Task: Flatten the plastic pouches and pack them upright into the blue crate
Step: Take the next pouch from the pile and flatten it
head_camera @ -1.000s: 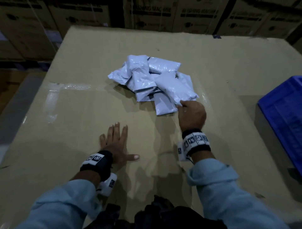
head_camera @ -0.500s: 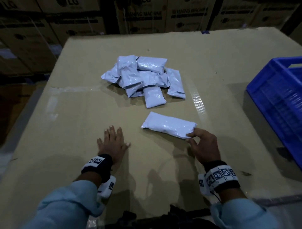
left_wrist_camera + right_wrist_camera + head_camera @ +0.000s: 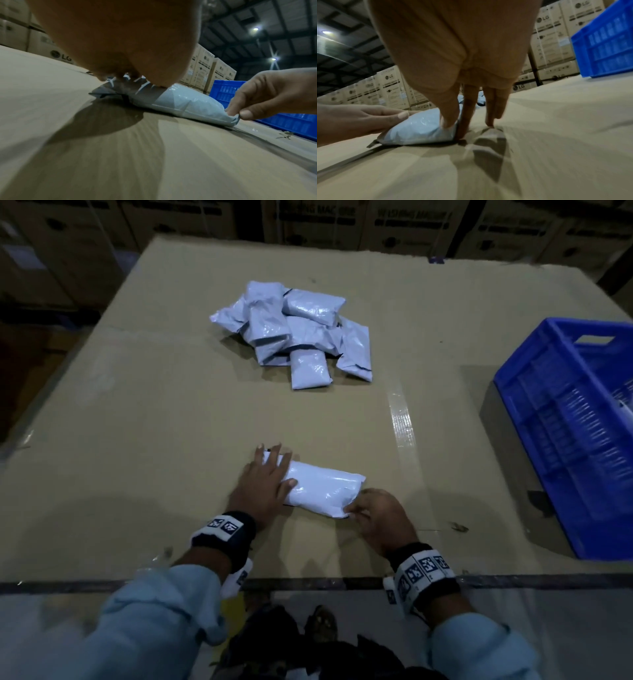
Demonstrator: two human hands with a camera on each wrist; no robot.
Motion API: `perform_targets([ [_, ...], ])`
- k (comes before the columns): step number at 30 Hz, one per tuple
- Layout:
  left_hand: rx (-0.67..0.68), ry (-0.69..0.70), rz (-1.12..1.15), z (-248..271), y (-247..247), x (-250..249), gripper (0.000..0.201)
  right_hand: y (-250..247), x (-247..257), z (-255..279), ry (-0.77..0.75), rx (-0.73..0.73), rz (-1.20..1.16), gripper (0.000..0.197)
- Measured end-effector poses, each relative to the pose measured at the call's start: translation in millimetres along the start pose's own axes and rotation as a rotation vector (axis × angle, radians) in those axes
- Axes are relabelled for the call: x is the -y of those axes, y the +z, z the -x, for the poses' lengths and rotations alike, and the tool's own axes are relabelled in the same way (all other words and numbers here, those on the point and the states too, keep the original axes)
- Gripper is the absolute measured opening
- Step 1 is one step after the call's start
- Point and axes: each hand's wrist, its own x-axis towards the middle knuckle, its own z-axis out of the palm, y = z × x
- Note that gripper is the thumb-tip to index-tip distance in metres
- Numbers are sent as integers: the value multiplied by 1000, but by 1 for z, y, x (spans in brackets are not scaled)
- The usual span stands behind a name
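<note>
A single white pouch [image 3: 322,491] is being held flat on the cardboard surface [image 3: 144,412], close to its near edge, lying lengthwise from left to right. The left hand [image 3: 265,479] is being laid palm-down over the pouch's left end, its fingers stretched out straight and spread, with the thumb resting on the pouch's top face. The right hand [image 3: 380,517] is being kept at the pouch's right end, where the near corner is being pinched between the thumb and the forefinger; in the right wrist view the remaining fingers [image 3: 494,108] are being pointed down to the cardboard just beside the pouch. The pouch is still looking puffed in its middle in the left wrist view. A pile of pouches [image 3: 294,333] is being left further back on the cardboard, well apart from both hands. The blue crate [image 3: 561,422] is standing at the right side of the surface, well apart from the held pouch; its contents cannot be made out. Stacked cartons [image 3: 411,224] are being seen behind the surface.
</note>
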Motion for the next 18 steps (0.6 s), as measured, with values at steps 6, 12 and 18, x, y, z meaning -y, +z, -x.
perform_targets([
  [6,-24,11,-163,24,3,-15,63,-3,45,8,89,-61,320,59],
  [12,42,117,-212,10,8,-17,57,39,45,-14,33,169,408,71],
  [18,106,156,-76,9,11,-11,71,54,36,-20,37,157,372,70],
])
